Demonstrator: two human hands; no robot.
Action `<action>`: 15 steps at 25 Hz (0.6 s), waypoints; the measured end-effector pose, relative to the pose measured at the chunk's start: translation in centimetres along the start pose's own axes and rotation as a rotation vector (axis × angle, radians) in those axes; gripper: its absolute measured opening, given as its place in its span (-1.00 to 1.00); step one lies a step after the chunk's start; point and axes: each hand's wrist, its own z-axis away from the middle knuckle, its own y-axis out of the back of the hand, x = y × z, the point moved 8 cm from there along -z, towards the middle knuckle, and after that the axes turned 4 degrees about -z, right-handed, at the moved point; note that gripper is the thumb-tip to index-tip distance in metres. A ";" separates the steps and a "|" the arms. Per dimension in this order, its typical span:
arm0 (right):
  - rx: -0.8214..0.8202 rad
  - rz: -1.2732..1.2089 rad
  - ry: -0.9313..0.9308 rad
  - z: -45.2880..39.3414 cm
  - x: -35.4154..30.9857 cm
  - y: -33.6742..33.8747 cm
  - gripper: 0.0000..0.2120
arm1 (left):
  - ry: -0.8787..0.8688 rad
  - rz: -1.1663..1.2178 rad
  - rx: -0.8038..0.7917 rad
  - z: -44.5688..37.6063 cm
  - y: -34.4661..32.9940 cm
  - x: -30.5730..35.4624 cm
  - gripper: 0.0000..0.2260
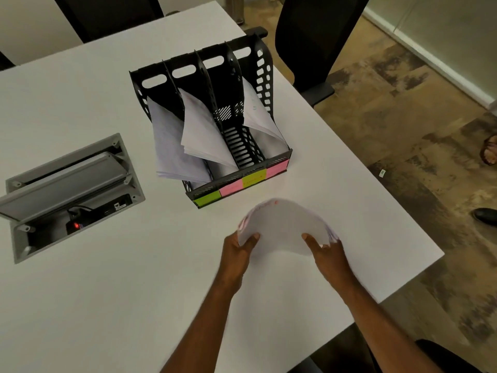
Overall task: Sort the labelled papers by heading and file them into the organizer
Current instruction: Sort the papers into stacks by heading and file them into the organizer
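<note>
Papers [285, 227], bowed upward in a stack just above the tabletop [107, 292] and gripped at each side by curled fingers of the left hand [238, 254] and right hand [326, 254], should be squared before being slid into the organizer [215, 125], probably its empty third slot.

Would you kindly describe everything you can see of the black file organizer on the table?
The organizer is black perforated plastic with four upright slots split by tall dividers, each with an oval cutout at the back. It stands on the white table, angled to the table's edge. Sticky notes on its front lip run green, pink, yellow, pink from the left. Slumping white papers fill three slots; the third from the left looks empty. Neither hand touches it.
</note>
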 end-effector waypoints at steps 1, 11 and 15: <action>-0.001 0.048 0.009 -0.1 0.1 0.0 -0.79 | 0.036 0.010 0.009 0.3 -0.2 -1.0 -0.49; -0.333 0.419 0.125 -2.2 -1.7 -2.0 -0.46 | 0.155 0.001 0.125 -2.9 1.5 -2.3 -0.85; -0.215 0.416 0.224 -3.8 -5.8 -1.3 -0.47 | -0.090 -0.160 0.271 -5.6 4.3 1.6 -0.81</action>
